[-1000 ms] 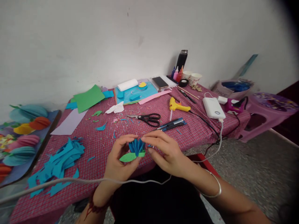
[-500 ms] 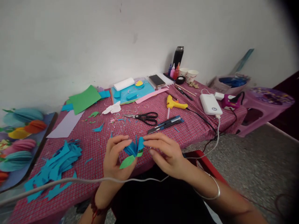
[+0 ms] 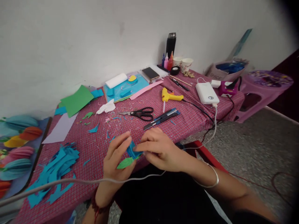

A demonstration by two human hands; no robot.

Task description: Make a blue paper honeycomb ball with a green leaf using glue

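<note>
Between my two hands is a small blue paper flower (image 3: 131, 150) with layered petals and a green paper leaf (image 3: 125, 163) at its base. My left hand (image 3: 116, 158) grips it from the left, thumb below by the leaf and fingers along the petals. On the other side, my right hand (image 3: 161, 151) has its fingers pressed on the petals' right side, partly hiding them. Beyond my hands lie a blue utility knife (image 3: 161, 119) and black-handled scissors (image 3: 140, 113). A heap of blue paper strips (image 3: 58, 165) rests to the left.
A yellow glue gun (image 3: 171, 95) and white power bank (image 3: 207, 93) lie at the right. Green paper (image 3: 77, 100), a phone (image 3: 150, 73) and paper cups (image 3: 187, 64) are farther back. A white cable (image 3: 93, 180) crosses in front of my wrists.
My right fingers have moved inward and down onto the blue petals, which were fanned apart and now look pressed together. The camera view has shifted slightly.
</note>
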